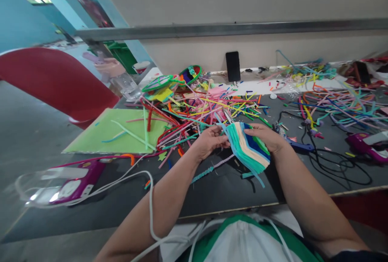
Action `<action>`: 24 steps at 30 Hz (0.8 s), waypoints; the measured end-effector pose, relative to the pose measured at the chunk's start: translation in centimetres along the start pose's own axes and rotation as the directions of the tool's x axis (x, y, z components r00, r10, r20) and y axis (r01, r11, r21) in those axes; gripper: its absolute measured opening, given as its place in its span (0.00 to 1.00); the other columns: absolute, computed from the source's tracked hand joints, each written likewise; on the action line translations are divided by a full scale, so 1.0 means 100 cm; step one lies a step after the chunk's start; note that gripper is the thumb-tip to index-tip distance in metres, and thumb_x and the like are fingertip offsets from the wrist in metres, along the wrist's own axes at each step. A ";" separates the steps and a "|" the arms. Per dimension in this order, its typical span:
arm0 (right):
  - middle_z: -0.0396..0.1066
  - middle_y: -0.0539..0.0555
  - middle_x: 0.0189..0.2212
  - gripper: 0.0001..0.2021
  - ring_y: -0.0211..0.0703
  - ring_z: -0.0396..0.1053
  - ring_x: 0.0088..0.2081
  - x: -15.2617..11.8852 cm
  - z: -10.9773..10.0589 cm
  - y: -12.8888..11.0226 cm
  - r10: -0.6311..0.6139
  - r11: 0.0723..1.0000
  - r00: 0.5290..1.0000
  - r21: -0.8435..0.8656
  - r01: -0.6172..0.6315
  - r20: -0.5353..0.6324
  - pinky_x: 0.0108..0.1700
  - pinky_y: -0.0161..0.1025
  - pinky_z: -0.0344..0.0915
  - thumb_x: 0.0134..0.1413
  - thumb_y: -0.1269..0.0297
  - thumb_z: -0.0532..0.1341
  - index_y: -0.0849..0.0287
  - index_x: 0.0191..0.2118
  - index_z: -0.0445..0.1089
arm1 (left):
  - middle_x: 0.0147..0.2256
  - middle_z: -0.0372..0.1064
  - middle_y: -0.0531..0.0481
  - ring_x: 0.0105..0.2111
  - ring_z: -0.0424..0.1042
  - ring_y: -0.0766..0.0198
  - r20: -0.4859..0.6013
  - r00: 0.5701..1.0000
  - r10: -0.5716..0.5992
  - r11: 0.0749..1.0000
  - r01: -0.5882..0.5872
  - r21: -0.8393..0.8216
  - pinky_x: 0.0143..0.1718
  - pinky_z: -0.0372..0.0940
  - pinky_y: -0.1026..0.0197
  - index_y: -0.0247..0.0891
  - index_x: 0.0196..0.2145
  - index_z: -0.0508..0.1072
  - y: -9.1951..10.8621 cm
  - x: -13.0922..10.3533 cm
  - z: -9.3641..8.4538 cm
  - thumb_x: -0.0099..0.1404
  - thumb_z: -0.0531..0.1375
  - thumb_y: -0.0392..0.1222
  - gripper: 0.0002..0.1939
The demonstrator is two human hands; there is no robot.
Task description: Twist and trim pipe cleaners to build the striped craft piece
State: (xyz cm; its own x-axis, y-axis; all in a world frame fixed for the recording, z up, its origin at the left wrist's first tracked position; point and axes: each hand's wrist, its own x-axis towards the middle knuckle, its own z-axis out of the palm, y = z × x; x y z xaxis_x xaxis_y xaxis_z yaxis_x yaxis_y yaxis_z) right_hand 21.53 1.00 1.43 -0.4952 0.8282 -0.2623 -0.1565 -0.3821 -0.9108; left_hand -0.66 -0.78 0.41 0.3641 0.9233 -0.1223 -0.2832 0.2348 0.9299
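Note:
A striped panel of pipe cleaners (247,147) in teal, cream, blue and green is held over the near part of the table. My right hand (265,136) grips its upper right side, thumb on top. At its upper left edge, my left hand (214,141) has its fingers closed around a light blue pipe cleaner (223,128) that borders the panel. Metal scissor-like tips (228,116) show just behind the panel. Beneath my left hand lies a lilac and blue twisted strand (209,172).
Loose pipe cleaners (200,106) cover the middle of the dark table (127,209). A green sheet (100,133) and a purple device (80,181) lie left. A phone (233,66) leans at the back. Black cables (342,173) and a blue-handled tool (300,145) are right. A white cord (150,205) crosses my left arm.

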 end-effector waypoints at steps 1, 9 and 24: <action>0.78 0.55 0.33 0.18 0.45 0.75 0.32 0.000 0.000 0.000 -0.011 1.000 1.000 0.002 0.011 -0.005 0.39 0.41 0.70 0.41 0.60 0.69 0.59 0.41 0.75 | 0.29 0.72 0.49 0.25 0.73 0.64 0.028 1.000 -0.013 1.000 0.012 0.013 0.30 0.69 0.61 0.33 0.38 0.71 0.000 0.000 -0.001 0.46 0.71 0.43 0.22; 0.78 0.55 0.34 0.19 0.45 0.76 0.33 0.000 0.005 0.002 -0.020 0.999 0.999 0.025 0.019 0.026 0.41 0.42 0.70 0.43 0.60 0.69 0.58 0.44 0.74 | 0.29 0.73 0.46 0.25 0.72 0.64 0.061 0.991 -0.118 0.988 0.110 0.112 0.30 0.69 0.61 0.31 0.41 0.72 -0.006 0.002 -0.005 0.46 0.71 0.42 0.25; 0.78 0.54 0.36 0.17 0.44 0.76 0.33 0.000 0.004 0.006 0.019 1.000 1.000 0.015 -0.019 0.022 0.40 0.41 0.71 0.43 0.62 0.69 0.56 0.43 0.75 | 0.27 0.72 0.49 0.22 0.72 0.65 -0.044 0.999 -0.001 0.999 0.003 0.044 0.26 0.68 0.62 0.33 0.34 0.72 -0.004 0.003 -0.006 0.45 0.71 0.42 0.19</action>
State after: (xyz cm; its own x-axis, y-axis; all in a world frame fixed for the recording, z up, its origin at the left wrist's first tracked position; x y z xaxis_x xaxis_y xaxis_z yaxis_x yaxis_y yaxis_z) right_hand 21.05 0.61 0.97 -0.5168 0.8116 -0.2724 -0.1601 -0.4042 -0.9005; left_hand -0.96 -0.45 -0.21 0.3251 0.9355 -0.1383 -0.2431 0.2240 0.9438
